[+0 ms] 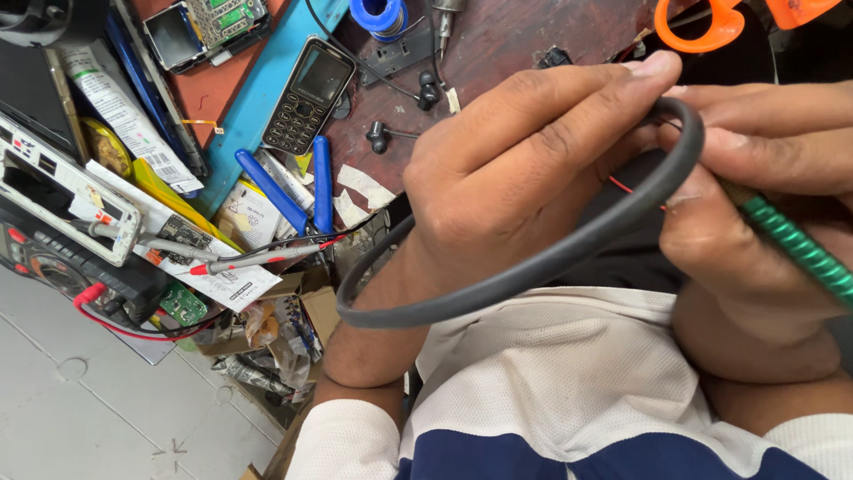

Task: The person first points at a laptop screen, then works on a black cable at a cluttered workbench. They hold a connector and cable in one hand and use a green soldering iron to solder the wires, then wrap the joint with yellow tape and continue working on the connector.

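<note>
My left hand (pixel 515 178) is curled shut over a dark device (pixel 626 236) between my hands; most of it is hidden, and a thin red wire (pixel 625 187) comes out by my fingers. My right hand (pixel 755 204) grips a tool with a green ribbed handle (pixel 800 249) that slants toward the lower right. Its thick grey cable (pixel 533 267) loops across my left wrist and up around my fingertips. Both hands are close together above my white and navy shirt (pixel 569 391).
The brown bench holds a black keypad phone (pixel 306 93), blue-handled pliers (pixel 298 191), a multimeter (pixel 53 267) with a red probe (pixel 258 258), a circuit board (pixel 227 18), a blue solder spool (pixel 378 16) and orange-handled scissors (pixel 702 27). Grey floor (pixel 89 409) lies at lower left.
</note>
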A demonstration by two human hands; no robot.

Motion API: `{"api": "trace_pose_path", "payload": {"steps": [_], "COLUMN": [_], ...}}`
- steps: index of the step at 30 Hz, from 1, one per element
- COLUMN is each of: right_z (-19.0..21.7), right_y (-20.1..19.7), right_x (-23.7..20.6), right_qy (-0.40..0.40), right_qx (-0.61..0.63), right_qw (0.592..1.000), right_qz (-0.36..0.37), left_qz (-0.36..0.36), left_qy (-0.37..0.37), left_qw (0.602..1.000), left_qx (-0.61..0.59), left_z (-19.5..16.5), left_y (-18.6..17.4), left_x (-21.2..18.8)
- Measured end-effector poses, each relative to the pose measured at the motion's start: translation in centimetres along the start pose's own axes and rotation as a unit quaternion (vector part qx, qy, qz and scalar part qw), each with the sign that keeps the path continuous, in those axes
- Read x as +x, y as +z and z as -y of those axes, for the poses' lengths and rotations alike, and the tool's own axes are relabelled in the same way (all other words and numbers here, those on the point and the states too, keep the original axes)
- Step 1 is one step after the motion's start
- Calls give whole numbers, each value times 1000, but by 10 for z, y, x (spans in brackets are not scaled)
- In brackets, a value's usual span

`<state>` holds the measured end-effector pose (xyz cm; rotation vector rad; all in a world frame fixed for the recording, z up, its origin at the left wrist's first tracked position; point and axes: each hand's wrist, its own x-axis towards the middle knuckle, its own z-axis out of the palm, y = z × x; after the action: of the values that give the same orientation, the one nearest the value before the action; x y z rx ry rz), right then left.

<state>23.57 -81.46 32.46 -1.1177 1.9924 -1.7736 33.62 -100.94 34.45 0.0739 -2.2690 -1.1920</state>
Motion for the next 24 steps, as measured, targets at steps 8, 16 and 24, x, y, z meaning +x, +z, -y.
{"api": "trace_pose_path", "payload": {"steps": [8, 16, 24], "right_z": [-6, 19, 16], "right_y": [-5, -1, -8], "right_x": [2, 21, 48], "right_qy": [2, -52, -216], "right_qx": [-28, -128, -162], "right_qw": [999, 987, 953], "right_qz": [36, 86, 136], "left_qz": [6, 13, 14], "left_qy": [22, 33, 37], "left_qw": [999, 998, 998], "left_qx": [27, 46, 56], "left_z": [3, 2, -1], "left_y": [-3, -4, -1], "left_x": [-2, 0, 4]}}
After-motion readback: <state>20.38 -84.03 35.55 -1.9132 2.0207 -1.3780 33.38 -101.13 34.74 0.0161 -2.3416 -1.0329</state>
